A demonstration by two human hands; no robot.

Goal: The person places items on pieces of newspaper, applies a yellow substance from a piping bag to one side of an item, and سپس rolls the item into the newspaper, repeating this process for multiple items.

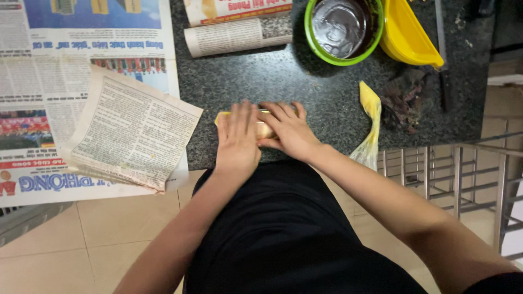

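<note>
Mostly hidden, the yellow roll [260, 129] lay at the near edge of the dark speckled counter [327, 98], pale and apparently paper-wrapped. The left hand [237, 140] and right hand [287, 130] pressed flat on it, fingers extended, not clenched.

Yellow packet [256, 128] flat on desk [327, 103] near front edge; clear-yellow plastic bag [370, 122] lies at its right.

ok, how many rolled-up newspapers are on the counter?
2. Both lie at the counter's far edge, left of the green bowl: one roll nearer, the other roll behind it, partly cut off. More may be out of frame.
</note>
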